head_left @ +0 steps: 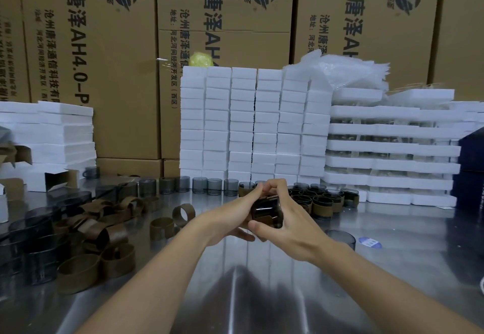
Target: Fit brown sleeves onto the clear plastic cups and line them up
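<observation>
Both hands meet above the middle of the metal table point(262, 294). My right hand point(290, 231) and my left hand point(235, 216) are shut on one smoky clear cup point(267, 213) tilted on its side, with a brown sleeve point(269, 199) around its far end. Loose brown sleeves point(104, 231) lie heaped at the left. A row of bare cups point(199, 184) stands along the back. Sleeved cups point(322, 200) cluster behind my right hand. One bare cup point(340, 238) stands alone to the right.
Stacks of white foam trays point(254, 124) and flat foam slabs point(392, 150) rise behind the cups, with cardboard boxes point(91, 59) at the back wall. Dark stacked cups point(28, 242) sit at the far left. A blue sticker point(369, 242) lies on the table at the right.
</observation>
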A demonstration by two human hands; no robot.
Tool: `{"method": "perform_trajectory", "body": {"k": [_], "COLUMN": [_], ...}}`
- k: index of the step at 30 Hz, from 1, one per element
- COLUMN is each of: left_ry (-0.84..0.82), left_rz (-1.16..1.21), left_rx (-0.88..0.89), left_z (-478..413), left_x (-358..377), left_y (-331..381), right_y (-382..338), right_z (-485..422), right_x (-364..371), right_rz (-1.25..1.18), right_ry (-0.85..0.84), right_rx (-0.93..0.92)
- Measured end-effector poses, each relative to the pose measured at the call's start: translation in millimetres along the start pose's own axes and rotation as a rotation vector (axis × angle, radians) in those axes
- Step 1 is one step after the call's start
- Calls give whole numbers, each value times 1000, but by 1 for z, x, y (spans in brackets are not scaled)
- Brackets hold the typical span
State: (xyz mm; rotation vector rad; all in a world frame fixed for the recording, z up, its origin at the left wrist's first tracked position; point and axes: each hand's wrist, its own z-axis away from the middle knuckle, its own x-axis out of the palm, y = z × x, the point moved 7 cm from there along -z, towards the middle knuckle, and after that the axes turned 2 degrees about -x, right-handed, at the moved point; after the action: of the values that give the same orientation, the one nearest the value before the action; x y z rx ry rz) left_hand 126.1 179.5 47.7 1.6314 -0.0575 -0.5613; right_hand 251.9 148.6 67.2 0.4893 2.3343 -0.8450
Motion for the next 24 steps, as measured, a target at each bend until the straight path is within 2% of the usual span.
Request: {"method": "perform_trajectory", "body": {"k": [7,13,18,24], "left_ry": [-71,-131,-227,-229], "left_rz": [2,108,253,263], "left_rx": [-27,-11,48,84], "left_z": [5,11,20,27], "left_x": [4,3,5,10], "left_y": [-2,3,9,20], "right_y": [4,-7,-31,-38], "right_z": [-1,0,5,6], "right_x": [0,-1,-3,-4], "right_rz": [-35,-162,-96,-12], "right_ry": [-72,-76,-83,-95], "right_rx": [-22,-70,-186,-225]}}
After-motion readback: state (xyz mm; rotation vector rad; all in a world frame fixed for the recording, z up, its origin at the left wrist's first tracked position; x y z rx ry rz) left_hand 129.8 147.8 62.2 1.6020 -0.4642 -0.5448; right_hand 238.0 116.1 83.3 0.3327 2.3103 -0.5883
